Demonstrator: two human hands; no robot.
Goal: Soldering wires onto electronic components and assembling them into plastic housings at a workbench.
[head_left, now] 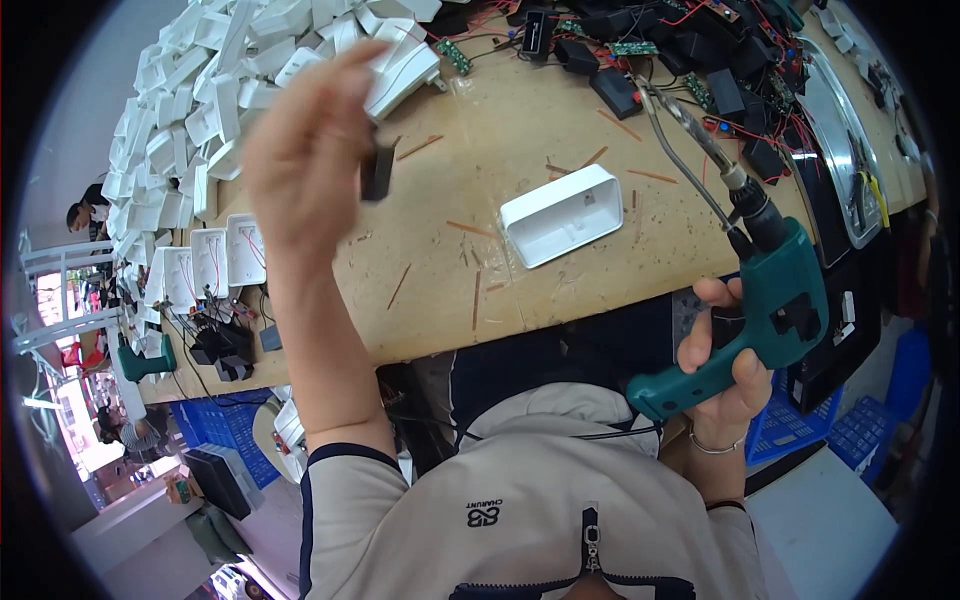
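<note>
My right hand is wrapped round the handle of a green pistol-shaped soldering gun. Its metal tip and a thin feed tube point up and away, toward the far edge of the bench. My left hand is raised over the left part of the bench and smeared by motion. A small black box shows right beside its palm; whether the fingers hold it cannot be made out. Between my hands, an open white plastic housing lies on the brown bench top, its hollow side facing me.
White housings are heaped at the far left. Black boxes with red wires and green circuit boards pile up at the far right, beside a metal tray. Another green soldering gun lies at the left edge. Brown strips are scattered about.
</note>
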